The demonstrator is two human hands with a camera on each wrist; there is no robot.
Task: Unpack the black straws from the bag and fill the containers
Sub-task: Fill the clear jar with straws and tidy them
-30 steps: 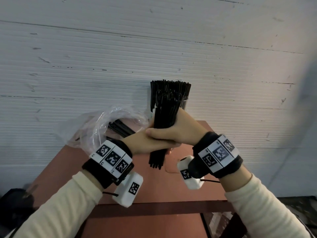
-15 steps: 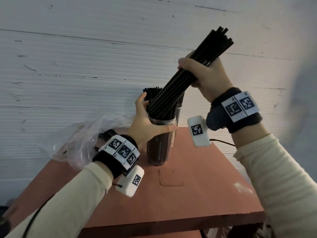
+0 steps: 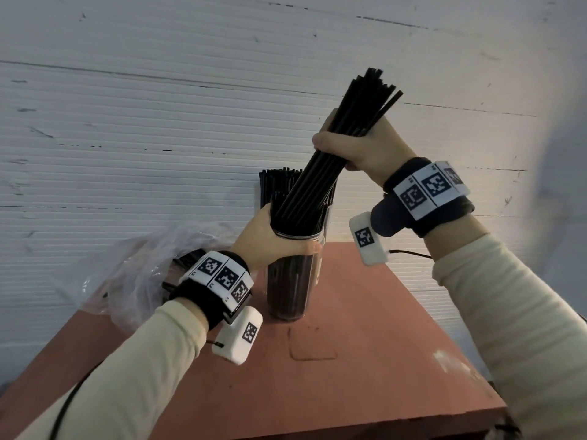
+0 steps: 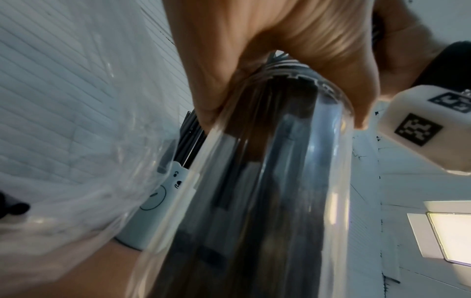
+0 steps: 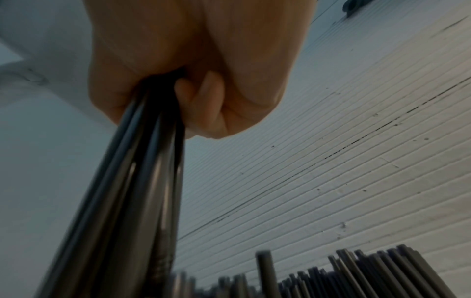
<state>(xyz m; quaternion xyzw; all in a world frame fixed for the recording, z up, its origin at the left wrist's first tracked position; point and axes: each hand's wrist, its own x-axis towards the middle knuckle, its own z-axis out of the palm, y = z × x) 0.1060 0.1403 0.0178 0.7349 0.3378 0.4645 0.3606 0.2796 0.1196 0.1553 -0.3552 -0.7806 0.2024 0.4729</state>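
1. Straws (image 3: pixel 330 160): we clench a slanted bundle of them in our right hand (image 3: pixel 365 147), lower ends entering the clear container (image 3: pixel 293 281) so they slide down.
2. Our left hand (image 3: pixel 266 239) wraps the container's rim, steadying it upright on the red table (image 3: pixel 365 360) and funnelling the bundle.
3. Behind it a second container (image 4: pixel 163 197) holds straws; the bag (image 3: pixel 133 265) lies to the left with more.

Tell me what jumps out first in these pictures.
A thick bundle of black straws slants up across the middle, gripped by the right hand, its lower ends inside a clear container on the reddish table. The left hand grips that container's rim. A crumpled clear bag lies to the left, with more straws inside.
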